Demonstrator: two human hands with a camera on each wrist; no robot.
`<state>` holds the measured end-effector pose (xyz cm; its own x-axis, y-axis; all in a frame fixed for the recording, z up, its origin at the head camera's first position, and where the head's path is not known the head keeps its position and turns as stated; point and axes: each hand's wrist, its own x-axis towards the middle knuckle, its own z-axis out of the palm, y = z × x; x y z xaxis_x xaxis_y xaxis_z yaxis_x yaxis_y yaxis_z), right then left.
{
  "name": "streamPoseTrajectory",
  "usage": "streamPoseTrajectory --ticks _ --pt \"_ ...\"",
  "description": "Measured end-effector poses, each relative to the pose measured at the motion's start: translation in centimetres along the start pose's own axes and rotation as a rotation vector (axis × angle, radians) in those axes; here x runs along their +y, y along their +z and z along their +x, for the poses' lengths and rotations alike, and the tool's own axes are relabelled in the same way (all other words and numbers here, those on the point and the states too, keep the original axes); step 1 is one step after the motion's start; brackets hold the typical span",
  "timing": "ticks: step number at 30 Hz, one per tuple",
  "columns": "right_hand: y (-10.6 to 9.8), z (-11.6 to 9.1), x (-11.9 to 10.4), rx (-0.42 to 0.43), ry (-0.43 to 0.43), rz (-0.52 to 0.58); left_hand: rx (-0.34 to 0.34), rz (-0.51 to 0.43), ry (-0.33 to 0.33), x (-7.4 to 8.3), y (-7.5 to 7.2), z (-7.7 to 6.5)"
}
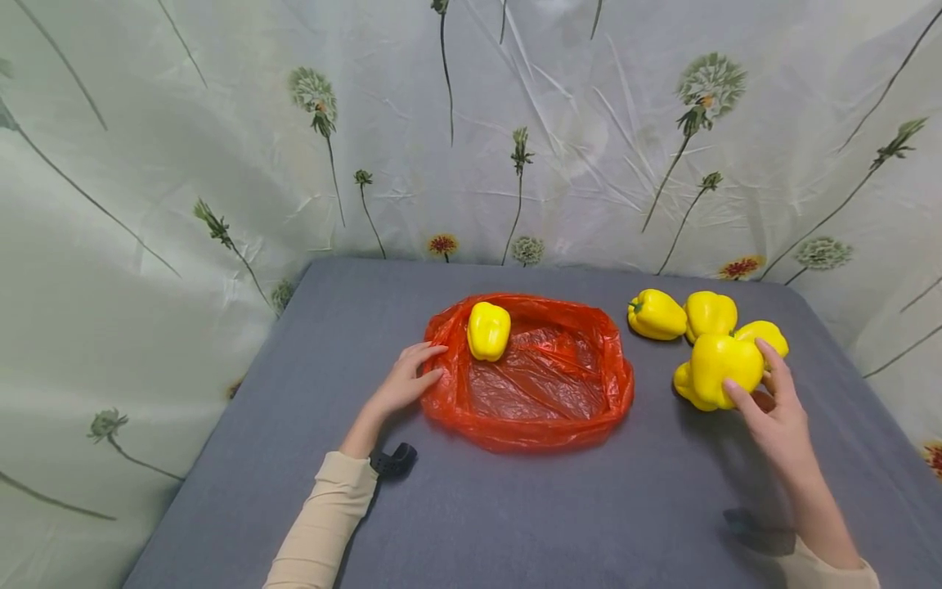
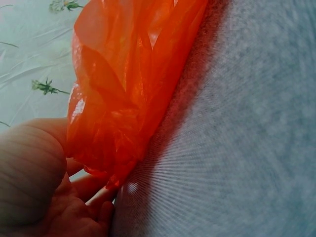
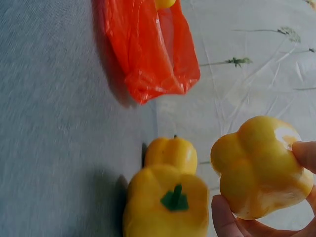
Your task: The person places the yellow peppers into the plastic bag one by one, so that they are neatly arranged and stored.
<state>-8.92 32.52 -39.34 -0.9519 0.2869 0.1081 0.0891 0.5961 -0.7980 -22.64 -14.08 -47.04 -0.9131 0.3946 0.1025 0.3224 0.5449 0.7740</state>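
A red plastic bag [image 1: 545, 433], its mouth spread wide, sits on the grey table. Inside it at the left is a yellow bell pepper [image 1: 489, 331]. My left hand [image 1: 403, 378] touches the bag's left side with its fingers loosely extended; the left wrist view has crumpled red film [image 2: 113, 98] against the hand. With thumb and fingers, my right hand [image 1: 783, 413] grips another yellow bell pepper [image 1: 724, 370], raised over the group at the right. In the right wrist view this held pepper [image 3: 261, 168] turns its lobed end toward the camera.
Several more bell peppers [image 1: 657, 315] lie on the table [image 1: 515, 515] to the right of the bag, partly hidden behind the held one. A pale curtain [image 1: 412, 188] printed with dandelions hangs behind and beside the table. A dark strap [image 1: 393, 460] is on the left wrist.
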Motion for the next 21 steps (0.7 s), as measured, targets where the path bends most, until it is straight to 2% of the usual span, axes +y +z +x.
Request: streamPoseTrajectory --ticks 11,18,21 --pt "2.7 1.3 -2.5 -0.076 -0.018 0.039 0.002 0.001 -0.01 -0.1 0.1 0.0" --pt "4.6 2.0 -3.7 -0.105 -0.149 0.081 0.002 -0.003 -0.014 0.1 0.0 0.0" --pt "5.3 2.4 -4.1 -0.127 -0.164 0.079 -0.002 -0.002 -0.018 0.1 0.0 0.0"
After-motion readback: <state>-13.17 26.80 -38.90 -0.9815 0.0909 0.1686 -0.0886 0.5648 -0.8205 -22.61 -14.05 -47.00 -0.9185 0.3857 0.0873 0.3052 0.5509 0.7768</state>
